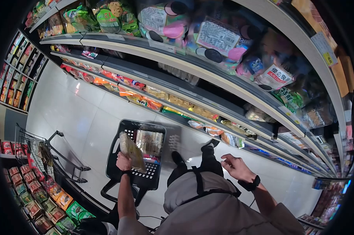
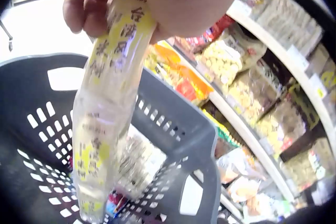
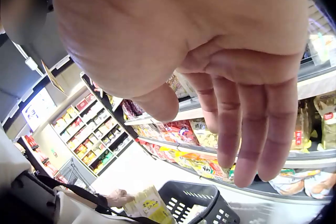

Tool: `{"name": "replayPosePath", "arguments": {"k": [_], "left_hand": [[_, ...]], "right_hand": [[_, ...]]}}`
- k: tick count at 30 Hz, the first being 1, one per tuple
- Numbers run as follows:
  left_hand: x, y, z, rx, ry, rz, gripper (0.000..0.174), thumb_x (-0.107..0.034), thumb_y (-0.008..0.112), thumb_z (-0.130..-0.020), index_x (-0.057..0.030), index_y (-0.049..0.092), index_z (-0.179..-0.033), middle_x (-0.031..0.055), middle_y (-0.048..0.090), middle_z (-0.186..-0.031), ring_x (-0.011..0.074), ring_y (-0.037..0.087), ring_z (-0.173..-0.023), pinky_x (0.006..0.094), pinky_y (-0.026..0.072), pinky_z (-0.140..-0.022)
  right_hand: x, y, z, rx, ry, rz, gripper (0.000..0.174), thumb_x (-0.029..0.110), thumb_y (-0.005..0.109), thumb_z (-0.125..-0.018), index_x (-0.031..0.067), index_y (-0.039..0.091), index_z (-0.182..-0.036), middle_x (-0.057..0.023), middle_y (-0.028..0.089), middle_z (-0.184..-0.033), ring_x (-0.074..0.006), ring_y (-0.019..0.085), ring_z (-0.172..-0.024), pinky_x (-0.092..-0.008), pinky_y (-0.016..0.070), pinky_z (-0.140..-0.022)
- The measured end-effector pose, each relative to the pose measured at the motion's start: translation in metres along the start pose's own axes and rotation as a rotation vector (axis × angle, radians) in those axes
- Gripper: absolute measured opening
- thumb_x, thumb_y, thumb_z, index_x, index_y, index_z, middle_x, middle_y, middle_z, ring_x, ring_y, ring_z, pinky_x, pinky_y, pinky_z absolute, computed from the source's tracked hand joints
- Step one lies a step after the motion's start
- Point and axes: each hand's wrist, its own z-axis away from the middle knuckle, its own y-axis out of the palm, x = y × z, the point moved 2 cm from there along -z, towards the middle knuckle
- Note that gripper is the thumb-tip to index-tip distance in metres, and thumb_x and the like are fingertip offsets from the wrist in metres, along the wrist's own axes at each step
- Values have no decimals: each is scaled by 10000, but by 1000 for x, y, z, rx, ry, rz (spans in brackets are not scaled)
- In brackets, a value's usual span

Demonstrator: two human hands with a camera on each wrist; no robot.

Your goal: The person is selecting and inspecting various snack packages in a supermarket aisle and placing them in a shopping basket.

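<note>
We see a long, flat, clear plastic package with yellow patches and black characters (image 2: pixel 105 113) over the mouth of a dark grey perforated plastic shopping basket (image 1: pixel 113 166). In the head view its long axis slants from upper left to lower right; in the left wrist view it hangs narrow side towards us, lower end pointing down into the basket. It partly hides a clear pack of pale wrapped pieces (image 1: pixel 149 143) inside, and we cannot tell whether its lower end touches anything. The right wrist view cuts its bottom off. The left hand (image 1: pixel 124 161), cropped by its own view, pinches the package between fingers and thumb. The right hand's (image 3: pixel 184 40) fingers extend nearly straight, narrowly spaced, thumb apart, near the shelves (image 1: pixel 208 84).
</note>
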Motion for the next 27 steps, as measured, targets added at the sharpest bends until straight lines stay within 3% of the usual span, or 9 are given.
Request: {"name": "replayPosePath", "arguments": {"k": [4,10,13,20,21,23,24,26,27], "left_hand": [[-18,45,28,-130,149,-38,355,-251,594,-835,-39,461,-1087,170,554,-921,356,621,-737,443,521,-625],[-59,122,91,912,215,129,516,-399,568,-853,35,490,-1121,277,541,-1179,403,576,-1055,470,502,-836],[-72,142,115,720,334,93,492,-383,605,-828,30,548,-1090,285,600,-1050,427,592,-968,468,473,-870],[-33,153,124,1012,215,15,619,-539,614,-765,17,645,-1035,261,619,-1079,378,592,-1046,466,483,-875],[-36,118,134,898,384,-92,608,-508,640,-739,40,647,-1003,286,641,-947,370,637,-947,444,509,-813],[-38,58,156,1021,356,-344,693,-592,615,-739,16,635,-1069,245,619,-1100,358,606,-1043,442,488,-877],[42,170,161,1035,658,-401,753,-654,608,-713,-21,629,-1120,197,618,-1148,357,580,-1093,436,462,-926],[47,86,175,1086,731,-80,946,-705,665,-623,-24,526,-1265,201,495,-1320,340,442,-1248,436,370,-1020],[47,61,185,1110,623,-279,944,-660,704,-611,-5,512,-1263,210,476,-1332,331,419,-1265,440,363,-1024]], "right_hand": [[9,2,-2,22,63,11,380,294,532,-931,-17,517,-1150,-200,672,-903,-343,665,-824,-399,524,-731],[16,9,17,1,125,17,346,253,534,-925,-30,531,-1124,-182,657,-805,-304,656,-748,-382,511,-695],[-7,19,26,-80,82,12,332,223,556,-909,-49,542,-1098,-165,645,-769,-282,640,-700,-369,505,-672],[-34,-5,43,-78,76,-28,355,259,519,-924,-37,543,-1119,-194,671,-879,-343,654,-854,-399,519,-774],[-43,-5,42,-87,58,-46,370,275,511,-929,-35,538,-1129,-199,672,-893,-354,651,-869,-407,516,-788],[-57,-18,48,-113,52,-60,375,278,514,-929,-34,534,-1136,-201,673,-895,-360,650,-871,-407,515,-790],[-67,-25,51,-119,61,-64,379,281,518,-929,-32,530,-1142,-203,673,-897,-366,649,-874,-408,514,-793],[-91,-36,59,-152,61,-107,373,279,519,-925,-30,537,-1135,-202,674,-880,-368,651,-853,-401,514,-791],[-103,-42,64,-161,68,-117,369,276,519,-922,-29,542,-1128,-202,674,-879,-366,653,-846,-399,514,-789]]}}
